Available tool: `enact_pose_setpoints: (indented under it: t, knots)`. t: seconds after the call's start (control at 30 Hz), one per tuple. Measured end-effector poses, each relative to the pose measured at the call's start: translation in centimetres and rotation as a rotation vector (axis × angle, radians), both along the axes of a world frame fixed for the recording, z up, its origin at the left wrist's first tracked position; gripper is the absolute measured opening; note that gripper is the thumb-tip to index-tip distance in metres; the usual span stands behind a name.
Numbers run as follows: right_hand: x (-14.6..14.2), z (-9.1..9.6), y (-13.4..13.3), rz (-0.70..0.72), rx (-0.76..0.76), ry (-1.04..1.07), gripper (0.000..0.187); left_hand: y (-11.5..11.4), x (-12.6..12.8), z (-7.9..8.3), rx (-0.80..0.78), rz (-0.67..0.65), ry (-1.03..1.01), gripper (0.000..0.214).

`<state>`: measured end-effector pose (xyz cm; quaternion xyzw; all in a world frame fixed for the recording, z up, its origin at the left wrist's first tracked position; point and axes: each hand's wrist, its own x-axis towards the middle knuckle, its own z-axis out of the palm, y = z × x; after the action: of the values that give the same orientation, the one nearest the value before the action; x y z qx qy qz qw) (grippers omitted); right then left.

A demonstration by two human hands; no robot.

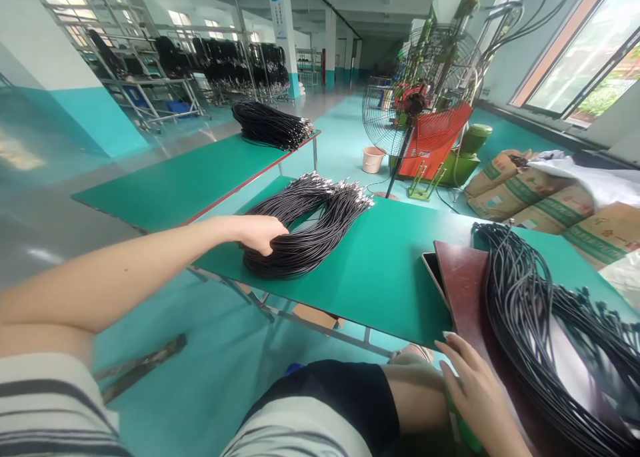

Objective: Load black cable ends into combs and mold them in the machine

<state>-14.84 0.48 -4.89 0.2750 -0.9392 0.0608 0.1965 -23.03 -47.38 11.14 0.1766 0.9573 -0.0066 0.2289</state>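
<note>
My left hand point(261, 233) reaches far out to the left end of the green table point(380, 270) and rests with curled fingers on a looped bundle of black cables point(310, 225) with metal tips. My right hand point(473, 385) lies near me at the table's front edge, fingers extended, touching the edge of a dark red board point(463, 280). A second, larger coil of black cables point(545, 324) lies over that board at the right. A phone point(434, 270) peeks out from under the board's left side.
Another green table point(185, 177) stands behind with a black cable bundle point(270, 125). A standing fan point(415, 90), a pink bucket point(373, 158) and a green-red machine stand beyond. Stacked sacks point(540, 200) lie at the right. Racks point(150, 70) of hanging cables line the far left.
</note>
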Motion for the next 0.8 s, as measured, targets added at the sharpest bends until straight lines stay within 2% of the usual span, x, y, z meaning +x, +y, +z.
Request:
enact_pose_setpoints:
  t: [0.13,0.23,0.37,0.6,0.7,0.8]
  knots:
    - [0.0,0.2,-0.1,-0.007,-0.023,-0.025,0.035,-0.5,-0.3,1.0,0.074,0.016,0.025,0.019]
    - [0.1,0.1,0.0,0.004,-0.024,-0.023,0.034,-0.7,-0.5,2.5,0.085,0.040,0.069,0.013]
    - [0.1,0.1,0.0,0.000,-0.029,-0.021,0.033,-0.8,-1.9,5.6,0.073,0.087,0.096,0.010]
    - [0.3,0.4,0.0,-0.033,-0.053,-0.062,0.032,-1.0,-6.8,11.7,-0.011,0.191,0.183,0.014]
    - [0.4,0.6,-0.1,-0.075,-0.141,-0.126,0.031,-0.8,-7.9,12.8,-0.044,0.185,0.159,0.014]
    - [0.6,3.0,-2.8,-0.124,-0.387,-0.290,0.029,-0.4,-8.0,12.7,-0.026,0.167,0.099,0.013]
